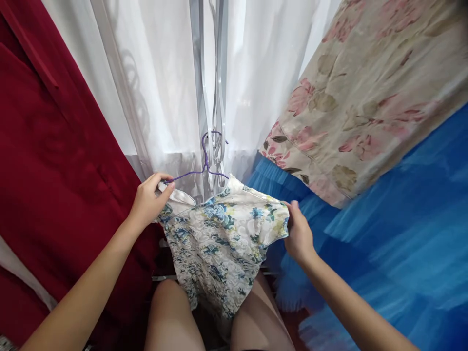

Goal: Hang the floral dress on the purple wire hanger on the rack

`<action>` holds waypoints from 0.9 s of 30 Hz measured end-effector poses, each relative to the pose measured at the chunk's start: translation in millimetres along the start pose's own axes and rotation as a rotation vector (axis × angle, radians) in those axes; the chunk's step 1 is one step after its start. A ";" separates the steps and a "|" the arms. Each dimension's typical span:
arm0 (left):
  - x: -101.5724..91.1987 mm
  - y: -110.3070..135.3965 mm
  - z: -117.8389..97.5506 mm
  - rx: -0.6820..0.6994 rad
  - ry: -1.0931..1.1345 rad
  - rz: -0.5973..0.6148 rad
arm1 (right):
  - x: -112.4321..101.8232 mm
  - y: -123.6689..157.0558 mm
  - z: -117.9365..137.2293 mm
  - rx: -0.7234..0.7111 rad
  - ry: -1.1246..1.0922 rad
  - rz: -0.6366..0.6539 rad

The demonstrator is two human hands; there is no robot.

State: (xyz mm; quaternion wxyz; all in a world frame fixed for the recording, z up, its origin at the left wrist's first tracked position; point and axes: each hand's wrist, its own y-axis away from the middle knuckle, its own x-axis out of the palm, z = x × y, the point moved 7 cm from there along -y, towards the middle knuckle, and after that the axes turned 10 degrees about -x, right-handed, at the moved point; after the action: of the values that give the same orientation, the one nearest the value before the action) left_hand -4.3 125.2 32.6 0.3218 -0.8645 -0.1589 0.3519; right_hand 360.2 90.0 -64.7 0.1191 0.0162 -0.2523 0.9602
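Observation:
A white blouse with blue, green and yellow flowers hangs in front of me on a purple hanger. The hanger's hook points up, close to thin pale straps. At the left shoulder, my left hand is closed, its thumb and fingers pinching the cloth by the hanger's end. My right hand grips the edge of the short sleeve on the other side, thumb up, with most of its fingers hidden. The sleeve on the right is stretched out sideways, and the blouse's lower end drapes down between my legs.
Dark red cloth hangs along the left. White curtain-like fabric fills the back, with pale straps running down its middle. On the right are a beige floral garment and blue tulle. My legs are below.

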 end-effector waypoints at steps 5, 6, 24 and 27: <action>5.7 -8.3 -41.2 0.177 -0.001 0.004 | -9.3 2.1 39.0 -0.222 0.120 -0.154; 7.0 -11.5 -44.8 0.192 -0.029 0.003 | -6.4 -5.4 49.4 -0.253 0.106 -0.164; 36.5 -29.8 33.1 -0.253 0.398 -0.087 | 68.2 -5.7 112.2 -0.209 -0.129 0.256; 32.3 -18.4 41.6 -0.376 0.611 -0.118 | 88.2 9.7 125.5 -0.223 -0.097 0.648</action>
State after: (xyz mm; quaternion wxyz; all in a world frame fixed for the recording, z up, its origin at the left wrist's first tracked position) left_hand -12.1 173.6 5.9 0.2096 -0.9631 -0.1671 0.0230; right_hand 268.6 40.0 48.2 -0.2029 -0.0321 -0.3533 0.9127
